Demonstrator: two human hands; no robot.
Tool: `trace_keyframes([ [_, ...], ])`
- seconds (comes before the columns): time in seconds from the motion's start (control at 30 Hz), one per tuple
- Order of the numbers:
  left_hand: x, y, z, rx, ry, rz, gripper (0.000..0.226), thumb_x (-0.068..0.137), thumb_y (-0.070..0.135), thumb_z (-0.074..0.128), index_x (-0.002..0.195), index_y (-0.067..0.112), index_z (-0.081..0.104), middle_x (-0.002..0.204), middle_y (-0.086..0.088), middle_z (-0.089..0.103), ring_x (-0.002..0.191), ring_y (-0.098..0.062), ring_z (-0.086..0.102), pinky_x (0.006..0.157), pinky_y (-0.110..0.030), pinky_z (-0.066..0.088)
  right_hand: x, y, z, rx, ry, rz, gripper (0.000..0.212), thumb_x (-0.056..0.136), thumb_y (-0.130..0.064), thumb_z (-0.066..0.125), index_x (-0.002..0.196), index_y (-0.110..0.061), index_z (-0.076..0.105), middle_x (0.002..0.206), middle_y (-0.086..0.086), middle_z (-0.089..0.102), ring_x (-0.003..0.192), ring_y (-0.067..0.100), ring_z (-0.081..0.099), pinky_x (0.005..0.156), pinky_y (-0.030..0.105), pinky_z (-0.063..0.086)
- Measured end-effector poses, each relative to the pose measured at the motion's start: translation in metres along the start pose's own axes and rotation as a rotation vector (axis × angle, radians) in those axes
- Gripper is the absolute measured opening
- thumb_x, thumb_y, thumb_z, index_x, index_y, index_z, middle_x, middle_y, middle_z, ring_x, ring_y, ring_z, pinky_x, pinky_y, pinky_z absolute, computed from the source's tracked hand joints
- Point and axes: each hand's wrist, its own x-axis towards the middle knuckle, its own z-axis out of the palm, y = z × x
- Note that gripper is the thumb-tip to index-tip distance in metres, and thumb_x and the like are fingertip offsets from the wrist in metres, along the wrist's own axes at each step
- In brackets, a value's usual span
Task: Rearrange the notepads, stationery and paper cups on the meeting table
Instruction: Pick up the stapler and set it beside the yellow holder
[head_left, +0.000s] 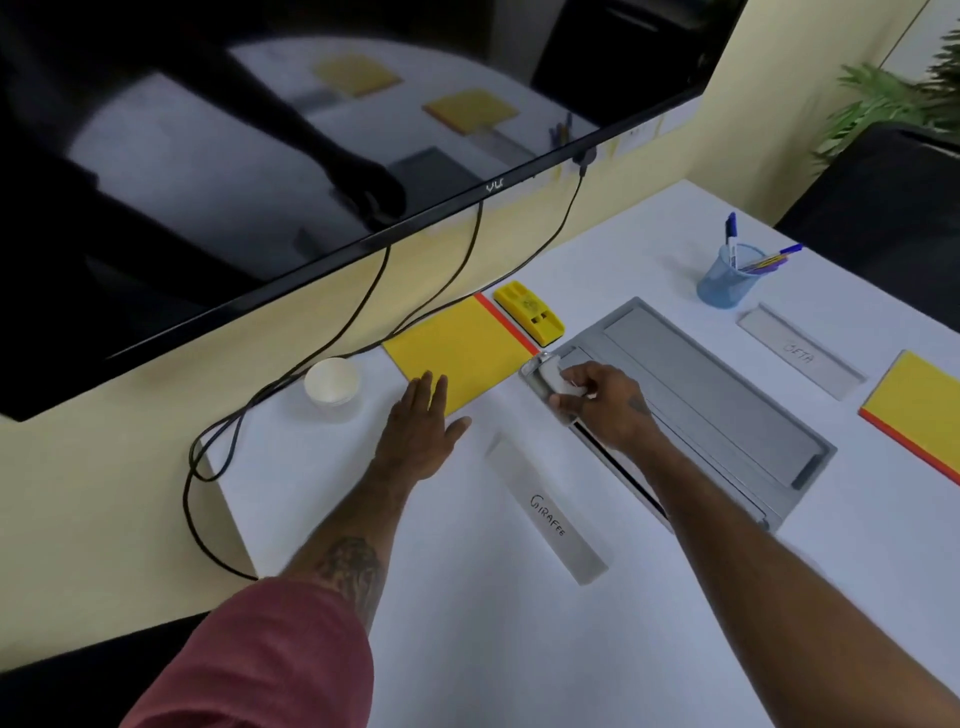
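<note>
A yellow notepad (462, 345) with an orange spine lies flat near the table's far edge. My left hand (423, 423) rests open, its fingertips on the notepad's near corner. My right hand (605, 400) is closed around a small white and silver object (550, 379) at the near-left corner of a grey recessed panel (727, 395); what the object is I cannot tell. A white paper cup (332, 383) stands left of the notepad. A blue mesh pen holder (724, 283) with several pens stands at the far right. A second yellow notepad (922, 410) lies at the right edge.
A yellow duster block (530, 313) lies just beyond the notepad's spine. Name plates lie on the white table: one reading GIRAFFE (548, 514), another (800, 351) by the pen holder. A large dark screen (311, 156) hangs overhead with black cables (291, 374) trailing down. A black chair (883, 208) stands at the right.
</note>
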Motion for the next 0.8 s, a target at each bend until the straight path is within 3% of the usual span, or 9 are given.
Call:
trace_keyframes([
  [0.17, 0.025, -0.009, 0.026, 0.087, 0.048, 0.028, 0.087, 0.091, 0.072, 0.010, 0.154, 0.013, 0.025, 0.159, -0.017, 0.023, 0.148, -0.036, 0.020, 0.110, -0.059, 0.029, 0.044, 0.009, -0.009, 0.030, 0.058, 0.020, 0.035, 0.080, -0.029, 0.078, 0.110, -0.013, 0.067, 0.107, 0.000, 0.064, 0.100, 0.017, 0.058, 0.076, 0.021, 0.036],
  [0.3, 0.032, -0.019, 0.046, 0.113, 0.047, -0.004, 0.082, 0.093, 0.071, 0.013, 0.153, 0.017, 0.029, 0.158, -0.017, 0.028, 0.146, -0.037, 0.024, 0.108, -0.064, 0.028, 0.083, 0.010, -0.013, 0.048, 0.090, 0.021, 0.034, 0.082, -0.026, 0.077, 0.110, -0.012, 0.066, 0.104, 0.000, 0.064, 0.096, 0.015, 0.058, 0.075, 0.022, 0.042],
  [0.43, 0.028, -0.022, 0.054, 0.143, 0.105, 0.000, 0.075, 0.096, 0.068, 0.017, 0.155, 0.022, 0.024, 0.162, -0.012, 0.020, 0.149, -0.029, 0.018, 0.113, -0.058, 0.025, 0.125, 0.014, -0.012, 0.099, 0.109, 0.026, 0.033, 0.082, -0.024, 0.077, 0.111, -0.013, 0.065, 0.103, 0.001, 0.063, 0.091, 0.015, 0.059, 0.061, 0.008, 0.042],
  [0.57, 0.030, -0.023, 0.055, 0.157, 0.134, -0.011, 0.074, 0.096, 0.068, 0.018, 0.156, 0.025, 0.018, 0.164, -0.008, 0.012, 0.151, -0.025, 0.011, 0.115, -0.055, 0.024, 0.165, 0.022, -0.014, 0.094, 0.132, 0.037, 0.037, 0.081, -0.026, 0.077, 0.113, -0.013, 0.064, 0.110, 0.005, 0.065, 0.100, 0.022, 0.062, 0.078, 0.028, 0.050],
  [0.7, 0.030, -0.025, 0.058, 0.149, 0.160, -0.016, 0.075, 0.096, 0.069, 0.021, 0.156, 0.024, 0.018, 0.164, -0.008, 0.010, 0.151, -0.024, 0.009, 0.116, -0.055, 0.024, 0.199, 0.027, -0.015, 0.025, 0.144, 0.035, 0.044, 0.082, -0.029, 0.076, 0.120, -0.010, 0.063, 0.114, 0.005, 0.063, 0.100, 0.020, 0.058, 0.078, 0.026, 0.042],
  [0.8, 0.032, -0.025, 0.059, 0.121, 0.194, -0.018, 0.077, 0.095, 0.069, 0.025, 0.156, 0.022, 0.016, 0.164, -0.007, 0.008, 0.152, -0.024, 0.007, 0.116, -0.052, 0.023, 0.220, 0.033, -0.010, 0.033, 0.160, 0.064, 0.045, 0.080, -0.031, 0.078, 0.118, -0.012, 0.064, 0.117, 0.007, 0.064, 0.104, 0.022, 0.059, 0.083, 0.029, 0.047],
])
